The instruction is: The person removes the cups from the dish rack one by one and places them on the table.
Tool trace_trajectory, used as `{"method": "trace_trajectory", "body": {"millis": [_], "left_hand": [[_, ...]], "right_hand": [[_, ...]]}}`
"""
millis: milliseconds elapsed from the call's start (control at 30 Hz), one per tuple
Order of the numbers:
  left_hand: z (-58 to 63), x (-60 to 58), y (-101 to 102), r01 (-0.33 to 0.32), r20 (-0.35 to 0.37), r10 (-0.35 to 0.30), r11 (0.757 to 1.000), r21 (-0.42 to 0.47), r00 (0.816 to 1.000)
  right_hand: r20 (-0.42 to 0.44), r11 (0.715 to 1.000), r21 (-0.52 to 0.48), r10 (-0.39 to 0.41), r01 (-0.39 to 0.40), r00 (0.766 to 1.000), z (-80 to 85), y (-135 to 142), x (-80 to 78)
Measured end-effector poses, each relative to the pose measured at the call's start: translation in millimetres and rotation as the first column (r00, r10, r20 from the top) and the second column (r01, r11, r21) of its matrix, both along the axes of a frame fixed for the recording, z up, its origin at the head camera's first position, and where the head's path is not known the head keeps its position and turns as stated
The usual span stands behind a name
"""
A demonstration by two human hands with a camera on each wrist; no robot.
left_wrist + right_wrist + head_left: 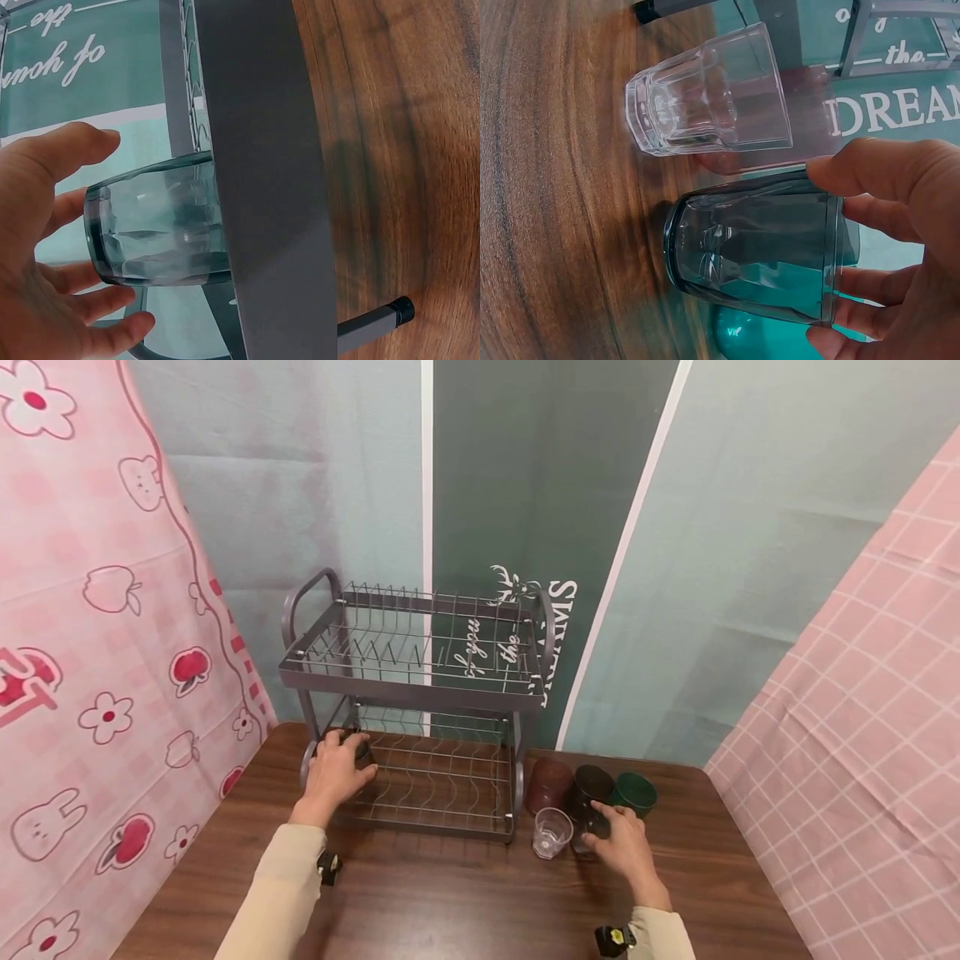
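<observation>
My left hand (335,772) is at the left end of the rack's lower tier, by a tinted glass cup (161,225) standing bottom up behind the front rail. Its thumb is spread away from the cup, and the fingers lie loosely along the far side. On the table at the right, my right hand (624,843) holds a grey see-through cup (750,240) near the rim, thumb on one side and fingers on the other. That cup is upright. Beside it stands a clear cup (552,831).
The grey two-tier dish rack (412,696) stands at the back of the wooden table (435,902). Right of it, behind the clear cup, are a reddish cup (550,781), a dark cup (592,781) and a green cup (636,792). Patterned cloths hang around the table.
</observation>
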State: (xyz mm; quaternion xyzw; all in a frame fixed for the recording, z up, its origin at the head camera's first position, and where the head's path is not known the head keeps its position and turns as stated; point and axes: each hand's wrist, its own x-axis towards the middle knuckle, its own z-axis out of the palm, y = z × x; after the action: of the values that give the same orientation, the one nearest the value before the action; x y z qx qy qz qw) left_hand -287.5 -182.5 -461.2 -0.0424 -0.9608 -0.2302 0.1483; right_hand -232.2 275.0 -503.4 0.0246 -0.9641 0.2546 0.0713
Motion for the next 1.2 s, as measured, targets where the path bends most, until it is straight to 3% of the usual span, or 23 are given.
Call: {"method": "trace_trajectory", "body": {"millis": [300, 533, 900, 1200], "left_hand": [[-2.8, -9.4, -1.6, 0.027, 0.018, -0.028, 0.999, 0.042, 0.999], [-10.3, -13.2, -5.7, 0.044, -0.034, -0.043, 0.998, 0.038, 0.998], [-8.0, -15.2, -6.3, 0.050, -0.032, -0.049, 0.998, 0.029, 0.998], [0.1, -6.2, 0.9, 0.026, -0.058, -0.021, 0.996, 0.087, 0.998]], "right_hand": [[-0.006, 0.999, 0.031, 0.020, -0.020, 1.000, -3.4, -2.4, -6.1], [0.002, 0.999, 0.033, 0.034, -0.034, 0.999, -5.1, -5.4, -8.0], [-0.026, 0.999, 0.024, 0.040, -0.039, 0.999, -6.4, -6.5, -10.2], [0.094, 0.996, 0.039, 0.071, -0.075, 0.993, 9.4, -5.7, -4.0]]}}
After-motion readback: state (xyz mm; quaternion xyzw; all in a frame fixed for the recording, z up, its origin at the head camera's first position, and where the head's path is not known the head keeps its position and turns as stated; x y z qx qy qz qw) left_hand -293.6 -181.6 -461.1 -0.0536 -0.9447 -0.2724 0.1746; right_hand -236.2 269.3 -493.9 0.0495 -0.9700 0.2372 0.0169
